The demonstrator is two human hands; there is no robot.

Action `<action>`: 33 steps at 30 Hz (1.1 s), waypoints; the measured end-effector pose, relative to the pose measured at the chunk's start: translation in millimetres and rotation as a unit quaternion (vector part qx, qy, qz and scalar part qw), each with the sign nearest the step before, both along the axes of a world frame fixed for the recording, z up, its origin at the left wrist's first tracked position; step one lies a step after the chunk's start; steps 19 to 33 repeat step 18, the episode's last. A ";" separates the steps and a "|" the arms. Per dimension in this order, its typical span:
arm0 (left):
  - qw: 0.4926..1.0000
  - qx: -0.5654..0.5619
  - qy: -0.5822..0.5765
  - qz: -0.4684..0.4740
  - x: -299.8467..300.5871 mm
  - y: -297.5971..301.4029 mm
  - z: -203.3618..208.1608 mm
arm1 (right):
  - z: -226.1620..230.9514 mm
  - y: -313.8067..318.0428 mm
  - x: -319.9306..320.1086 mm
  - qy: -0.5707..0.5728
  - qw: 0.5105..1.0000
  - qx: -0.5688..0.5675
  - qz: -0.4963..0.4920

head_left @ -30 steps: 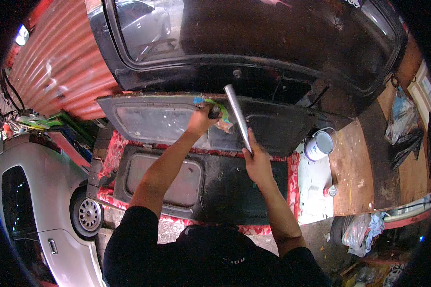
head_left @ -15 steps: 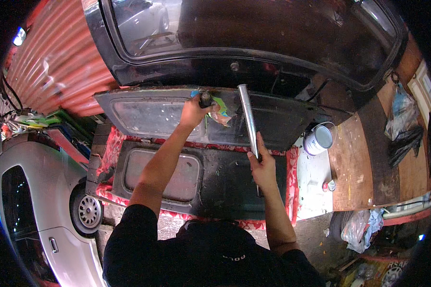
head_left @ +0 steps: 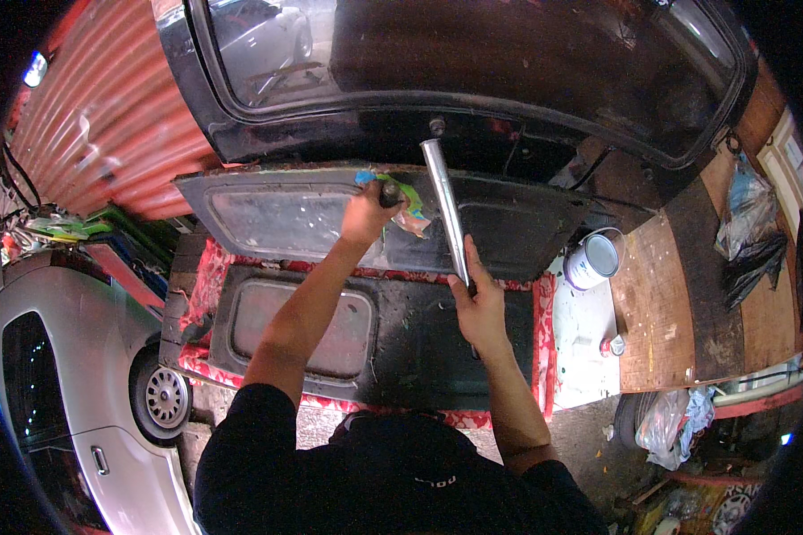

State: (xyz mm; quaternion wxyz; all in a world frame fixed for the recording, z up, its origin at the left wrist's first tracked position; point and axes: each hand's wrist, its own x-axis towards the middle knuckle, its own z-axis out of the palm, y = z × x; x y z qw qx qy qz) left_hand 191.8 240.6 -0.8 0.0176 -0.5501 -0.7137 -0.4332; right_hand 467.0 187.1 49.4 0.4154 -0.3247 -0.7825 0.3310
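Observation:
My left hand (head_left: pixel 364 217) is closed around a dark, round-ended tool (head_left: pixel 390 192), held against the raised black panel (head_left: pixel 517 223). The tool's lower part is hidden, so its kind cannot be made out. Beside those fingers, a crumpled green, blue and pinkish piece (head_left: pixel 413 212) sticks out. In my right hand (head_left: pixel 482 308) is a shiny metal pipe (head_left: pixel 443 196), gripped near its lower end. The pipe slants up and slightly left, its top apart from the left hand's tool. Beneath both arms lies another black panel (head_left: pixel 419 357) with a recessed, rounded frame on its left.
Red patterned cloth (head_left: pixel 544 348) edges the work surface. To the right stand a paint can (head_left: pixel 593 260) and a small can (head_left: pixel 612 346). A black vehicle body (head_left: pixel 357 143) rises at the far side, and a silver car (head_left: pixel 107 357) is on the left.
The pipe and my right hand have shifted left and slightly up. My left hand has moved a little right and down, tilting the dark tool so its end shows more to the right.

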 end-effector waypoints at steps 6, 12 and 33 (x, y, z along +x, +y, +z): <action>0.999 -0.048 -0.002 0.019 13.5 0.6 10.8 | 0.9 13.2 -21.3 -0.223 0.973 -0.064 -0.007; 0.997 -0.003 -0.067 0.029 -0.5 -1.8 10.0 | 10.9 18.5 -0.7 -0.028 0.998 -0.050 -0.027; 0.994 0.017 -0.072 0.086 -3.4 2.3 -10.4 | -4.5 23.2 11.7 0.002 1.000 -0.007 -0.028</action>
